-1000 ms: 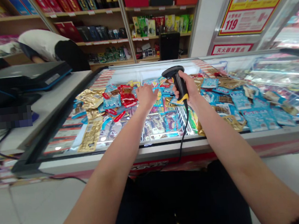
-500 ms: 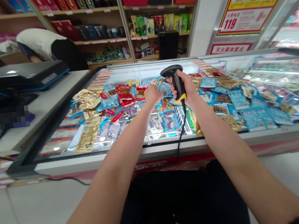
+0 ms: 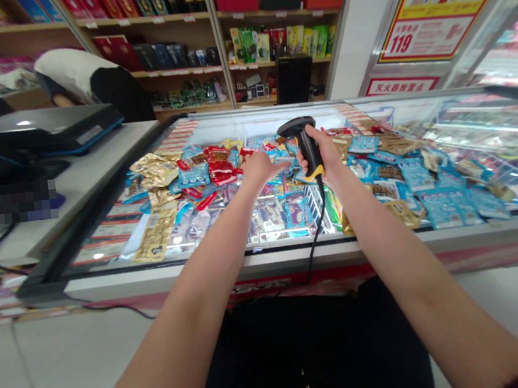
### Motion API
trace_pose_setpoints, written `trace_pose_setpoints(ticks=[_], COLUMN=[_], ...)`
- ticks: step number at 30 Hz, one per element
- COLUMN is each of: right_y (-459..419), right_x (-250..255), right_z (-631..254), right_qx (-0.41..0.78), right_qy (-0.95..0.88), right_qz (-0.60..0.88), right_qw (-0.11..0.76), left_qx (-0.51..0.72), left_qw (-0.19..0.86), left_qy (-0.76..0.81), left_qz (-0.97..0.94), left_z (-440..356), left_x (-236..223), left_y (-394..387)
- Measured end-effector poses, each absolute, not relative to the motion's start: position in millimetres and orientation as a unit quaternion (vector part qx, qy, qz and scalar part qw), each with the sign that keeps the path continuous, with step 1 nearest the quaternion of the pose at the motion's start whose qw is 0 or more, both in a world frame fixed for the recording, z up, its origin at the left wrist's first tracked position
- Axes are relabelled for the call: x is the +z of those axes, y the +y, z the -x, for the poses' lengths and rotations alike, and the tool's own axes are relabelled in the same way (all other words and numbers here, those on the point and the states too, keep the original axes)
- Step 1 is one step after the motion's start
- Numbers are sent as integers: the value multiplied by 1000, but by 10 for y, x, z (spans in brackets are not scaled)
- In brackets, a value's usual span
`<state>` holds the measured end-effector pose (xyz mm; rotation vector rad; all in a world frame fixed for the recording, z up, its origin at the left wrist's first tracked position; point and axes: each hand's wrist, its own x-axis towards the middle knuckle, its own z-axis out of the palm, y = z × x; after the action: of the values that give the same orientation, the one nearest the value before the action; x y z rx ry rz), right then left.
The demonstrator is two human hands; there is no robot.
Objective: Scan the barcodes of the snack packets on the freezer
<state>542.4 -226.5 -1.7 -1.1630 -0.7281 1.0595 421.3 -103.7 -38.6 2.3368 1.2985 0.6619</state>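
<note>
My right hand is wrapped round the handle of a black and yellow barcode scanner, its head tilted toward the left and its cable hanging down. Left of it, my left hand hovers low over or rests on the heap of snack packets; I cannot tell which. Its thumb stretches out to the right, apart from the hand, while the other fingers are largely hidden behind its back. A red packet shows just beyond that hand. Red and blue packets lie to its left.
The packets lie on the glass top of a chest freezer. Gold packets are at the left, more blue packets at the right. A counter with a scale stands at left. A person bends near the shelves behind.
My left hand has shifted slightly left and down, and its thumb now points out to the right. My right hand keeps the barcode scanner in nearly the same place.
</note>
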Motion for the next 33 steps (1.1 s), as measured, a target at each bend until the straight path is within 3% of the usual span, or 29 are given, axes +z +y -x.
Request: trace_pose_setpoints(ticks=[4,15,21,33], right_y=[-2258,-2270,-2254,-2272], right_x=[-12,-1,-27,-68], right_z=[-5423,-5401,-5408,-5368], right_qx=[467,484,498,506], right_qy=[-321,-320,-325,-350], right_qz=[516,511,509,504], right_qw=[643,635,623,607], left_qx=[174,346,336,330], left_qw=[163,367,502,513], left_qy=[460,475,459,453], left_qz=[-856,-721,-652,-651], left_z=[-4302,-4123,-4162,-4167], left_x=[-419,-348,-286,-360], left_y=[-1148,-795,-980,-919])
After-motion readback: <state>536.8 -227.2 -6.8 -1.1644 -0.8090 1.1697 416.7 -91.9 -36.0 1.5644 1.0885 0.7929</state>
